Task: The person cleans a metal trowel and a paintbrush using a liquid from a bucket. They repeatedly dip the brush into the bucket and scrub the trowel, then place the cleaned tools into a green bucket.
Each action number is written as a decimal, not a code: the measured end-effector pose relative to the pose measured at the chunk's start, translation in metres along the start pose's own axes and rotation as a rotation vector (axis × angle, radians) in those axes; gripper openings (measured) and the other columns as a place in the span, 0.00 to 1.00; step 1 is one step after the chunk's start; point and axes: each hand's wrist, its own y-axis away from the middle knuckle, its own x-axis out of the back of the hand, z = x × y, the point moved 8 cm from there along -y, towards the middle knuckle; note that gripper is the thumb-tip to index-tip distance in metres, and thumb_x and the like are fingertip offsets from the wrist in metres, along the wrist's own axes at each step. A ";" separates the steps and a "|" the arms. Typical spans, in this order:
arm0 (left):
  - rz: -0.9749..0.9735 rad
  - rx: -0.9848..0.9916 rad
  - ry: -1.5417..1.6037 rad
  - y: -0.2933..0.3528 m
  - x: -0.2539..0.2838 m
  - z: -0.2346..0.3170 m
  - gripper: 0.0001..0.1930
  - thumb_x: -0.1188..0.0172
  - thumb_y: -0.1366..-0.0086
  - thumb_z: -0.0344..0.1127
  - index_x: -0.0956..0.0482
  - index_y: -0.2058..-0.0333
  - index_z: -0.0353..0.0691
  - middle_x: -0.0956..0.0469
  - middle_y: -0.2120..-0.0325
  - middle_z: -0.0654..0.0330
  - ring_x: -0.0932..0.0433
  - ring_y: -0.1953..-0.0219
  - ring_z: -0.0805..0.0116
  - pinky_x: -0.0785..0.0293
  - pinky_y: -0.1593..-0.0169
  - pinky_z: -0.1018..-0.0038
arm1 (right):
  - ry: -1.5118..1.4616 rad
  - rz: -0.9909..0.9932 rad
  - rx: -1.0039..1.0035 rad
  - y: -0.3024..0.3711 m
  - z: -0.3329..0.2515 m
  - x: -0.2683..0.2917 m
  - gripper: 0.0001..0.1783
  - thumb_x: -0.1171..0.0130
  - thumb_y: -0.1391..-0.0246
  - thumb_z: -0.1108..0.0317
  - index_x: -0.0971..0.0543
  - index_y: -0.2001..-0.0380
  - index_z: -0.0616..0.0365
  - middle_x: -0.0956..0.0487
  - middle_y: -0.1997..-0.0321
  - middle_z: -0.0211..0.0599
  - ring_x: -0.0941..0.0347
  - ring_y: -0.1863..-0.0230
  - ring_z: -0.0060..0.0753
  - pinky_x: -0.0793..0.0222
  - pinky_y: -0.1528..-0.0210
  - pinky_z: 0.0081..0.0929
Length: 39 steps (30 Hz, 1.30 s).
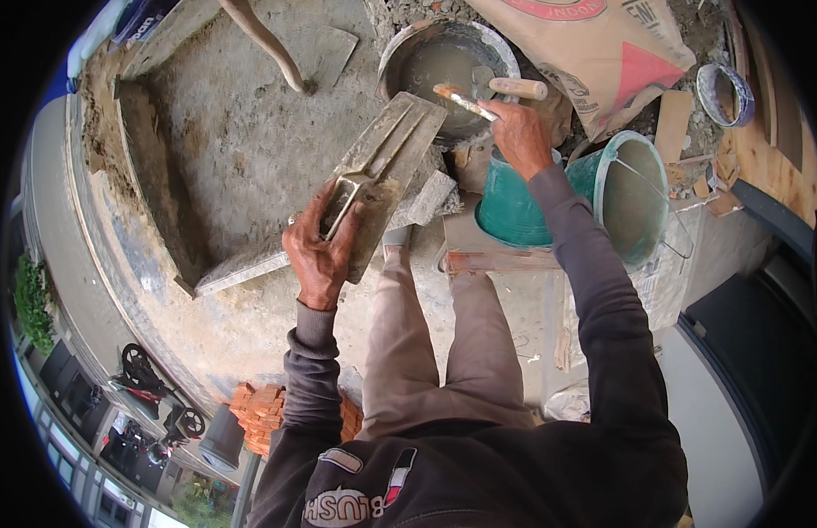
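My left hand [320,251] is closed round the handle of a long, mortar-smeared plastering trowel [413,132], with the ribbed back of its plate toward me. My right hand [521,136] pinches a slim pale brush [466,101] with an orange-brown end, above the near rim of a round mortar-crusted bucket [393,66]. Grey water lies in that bucket. A short wooden handle [518,88] shows by its right rim, just beyond my right hand; what it belongs to is hidden. Below my right wrist stands an upside-down green bucket [514,207], partly covered by my sleeve.
A tilted green bucket [633,198] with grey contents stands to the right. Beyond it lie a brown paper sack [593,53] and a small round tub [725,95]. On the left is a mortar trough [241,132] with a hoe [272,44]. Orange bricks [259,414] are stacked at lower left.
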 end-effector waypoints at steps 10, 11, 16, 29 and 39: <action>-0.020 -0.105 -0.191 0.006 0.013 -0.019 0.23 0.28 0.44 0.39 0.18 0.49 0.41 0.15 0.61 0.50 0.14 0.62 0.57 0.19 0.57 0.67 | 0.351 -0.220 -0.256 -0.043 0.035 -0.101 0.14 0.48 0.44 0.73 0.15 0.59 0.51 0.16 0.61 0.51 0.20 0.59 0.56 0.24 0.55 0.47; -0.026 -0.104 -0.203 0.006 0.013 -0.018 0.23 0.28 0.44 0.39 0.18 0.49 0.41 0.15 0.61 0.50 0.14 0.62 0.56 0.19 0.57 0.67 | 0.245 -0.188 -0.245 -0.040 0.037 -0.102 0.15 0.48 0.45 0.73 0.15 0.59 0.50 0.16 0.61 0.50 0.20 0.60 0.55 0.23 0.56 0.46; -0.063 -0.099 -0.203 0.005 0.012 -0.020 0.23 0.30 0.42 0.39 0.19 0.48 0.42 0.15 0.60 0.52 0.14 0.60 0.59 0.19 0.56 0.69 | -0.034 -0.129 -0.136 -0.013 0.003 -0.047 0.18 0.46 0.47 0.72 0.15 0.55 0.47 0.16 0.61 0.49 0.19 0.61 0.51 0.23 0.59 0.43; -0.088 -0.212 -0.133 -0.005 -0.001 0.007 0.23 0.29 0.44 0.37 0.18 0.49 0.39 0.15 0.63 0.51 0.13 0.63 0.57 0.19 0.58 0.69 | 0.248 -0.094 0.152 0.024 -0.046 -0.005 0.25 0.43 0.46 0.74 0.20 0.46 0.39 0.26 0.72 0.34 0.21 0.71 0.42 0.24 0.71 0.41; -0.011 -0.295 -0.107 0.005 0.000 0.009 0.22 0.28 0.44 0.39 0.18 0.50 0.41 0.15 0.68 0.53 0.15 0.71 0.59 0.21 0.66 0.70 | 0.135 -0.028 0.059 0.035 -0.042 -0.002 0.22 0.44 0.45 0.72 0.19 0.46 0.43 0.22 0.71 0.38 0.21 0.70 0.47 0.25 0.68 0.42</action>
